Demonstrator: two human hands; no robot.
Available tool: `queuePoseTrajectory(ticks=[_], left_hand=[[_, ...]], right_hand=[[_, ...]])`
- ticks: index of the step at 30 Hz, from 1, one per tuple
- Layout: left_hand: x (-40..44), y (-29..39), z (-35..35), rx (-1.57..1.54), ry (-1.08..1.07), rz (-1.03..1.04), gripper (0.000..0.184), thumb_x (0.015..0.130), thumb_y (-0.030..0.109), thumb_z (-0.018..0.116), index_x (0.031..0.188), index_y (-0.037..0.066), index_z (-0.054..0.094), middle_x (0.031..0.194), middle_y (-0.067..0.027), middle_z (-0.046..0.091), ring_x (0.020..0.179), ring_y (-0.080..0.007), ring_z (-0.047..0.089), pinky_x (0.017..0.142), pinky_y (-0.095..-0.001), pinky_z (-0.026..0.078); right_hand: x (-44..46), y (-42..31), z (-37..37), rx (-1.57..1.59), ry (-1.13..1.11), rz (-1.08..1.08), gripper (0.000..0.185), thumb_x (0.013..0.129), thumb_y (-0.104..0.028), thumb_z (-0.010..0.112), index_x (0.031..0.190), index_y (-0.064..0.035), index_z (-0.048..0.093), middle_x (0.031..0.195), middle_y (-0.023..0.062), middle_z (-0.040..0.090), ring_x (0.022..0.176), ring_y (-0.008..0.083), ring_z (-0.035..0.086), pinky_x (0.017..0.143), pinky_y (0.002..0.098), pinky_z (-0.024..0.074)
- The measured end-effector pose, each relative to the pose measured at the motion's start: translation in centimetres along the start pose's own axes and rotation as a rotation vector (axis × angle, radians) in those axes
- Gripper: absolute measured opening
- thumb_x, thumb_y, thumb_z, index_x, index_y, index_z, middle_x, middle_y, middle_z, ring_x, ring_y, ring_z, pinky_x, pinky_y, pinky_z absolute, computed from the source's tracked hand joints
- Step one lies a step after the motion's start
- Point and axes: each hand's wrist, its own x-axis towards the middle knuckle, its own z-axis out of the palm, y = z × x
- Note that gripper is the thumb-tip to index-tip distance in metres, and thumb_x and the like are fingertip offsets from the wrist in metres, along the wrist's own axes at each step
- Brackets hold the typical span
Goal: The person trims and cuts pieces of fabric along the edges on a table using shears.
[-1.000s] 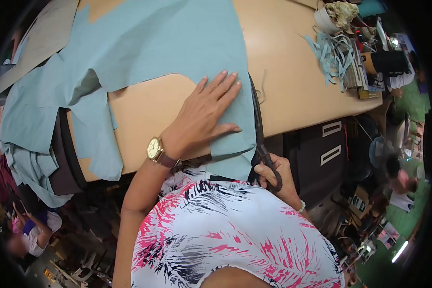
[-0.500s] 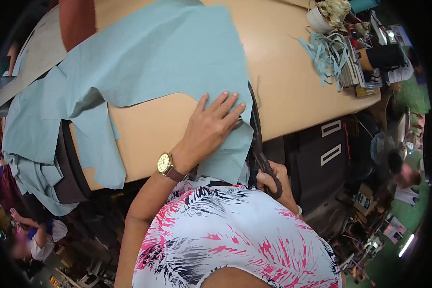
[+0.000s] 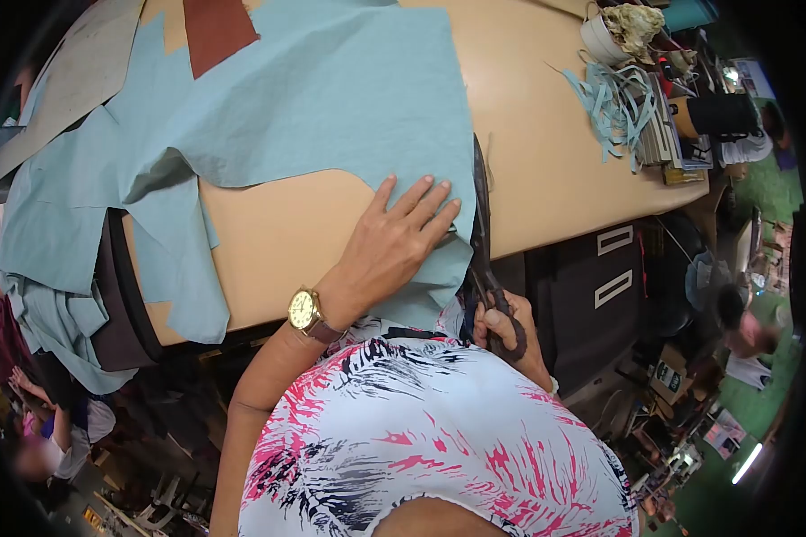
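Light blue cloth [image 3: 322,98] spreads over the tan table [image 3: 269,224] and hangs past its left and near edges. My left hand [image 3: 398,237], with a gold watch on its wrist, lies palm down on the cloth near its right edge, fingers apart. At the near edge my right hand [image 3: 515,336] is wrapped round the handles of large dark scissors [image 3: 481,206]. Their blades point away from me along the cloth's right edge. How far the blades are apart is hard to see.
A reddish-brown piece [image 3: 217,36] lies on the cloth at the top left, near a grey sheet [image 3: 81,80]. Blue strips [image 3: 613,107], a white pot [image 3: 604,36] and stacked books [image 3: 663,125] stand at the right. Another person [image 3: 58,438] is at the lower left.
The cloth's near right part has been drawn toward me and has buckled. My left hand has moved nearer to me. The reddish-brown piece has come into view at the top.
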Motion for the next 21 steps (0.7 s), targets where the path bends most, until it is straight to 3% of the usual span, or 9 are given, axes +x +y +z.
queuePoseTrajectory(ticks=[2, 6, 21], left_hand=[[0.0, 0.1, 0.0, 0.011, -0.005, 0.009, 0.034, 0.080, 0.013, 0.051, 0.113, 0.004, 0.054, 0.121, -0.0126, 0.052, 0.114, -0.0263, 0.048, 0.094, -0.0490, 0.036], [-0.1, 0.5, -0.1, 0.051, -0.028, -0.006, 0.040, 0.079, 0.020, 0.061, 0.116, 0.008, 0.053, 0.123, -0.0078, 0.052, 0.115, -0.0238, 0.048, 0.094, -0.0476, 0.036], [-0.4, 0.6, -0.3, 0.056, -0.043, -0.001, 0.038, 0.080, 0.015, 0.059, 0.117, 0.008, 0.053, 0.123, -0.0074, 0.052, 0.115, -0.0243, 0.048, 0.094, -0.0470, 0.037]], right_hand=[[0.0, -0.1, 0.1, -0.079, -0.004, 0.007, 0.043, 0.075, -0.042, 0.062, 0.074, -0.0005, 0.048, 0.059, 0.0031, 0.046, 0.049, 0.0107, 0.046, 0.046, 0.0227, 0.0387], [0.0, -0.3, 0.2, -0.076, 0.002, -0.003, 0.042, 0.076, -0.040, 0.062, 0.074, -0.0002, 0.048, 0.060, 0.0039, 0.047, 0.050, 0.0109, 0.047, 0.046, 0.0228, 0.0385], [0.0, 0.6, 0.2, -0.013, -0.026, 0.000, 0.048, 0.073, -0.046, 0.064, 0.077, -0.0006, 0.048, 0.061, 0.0035, 0.048, 0.053, 0.0103, 0.049, 0.048, 0.0217, 0.0408]])
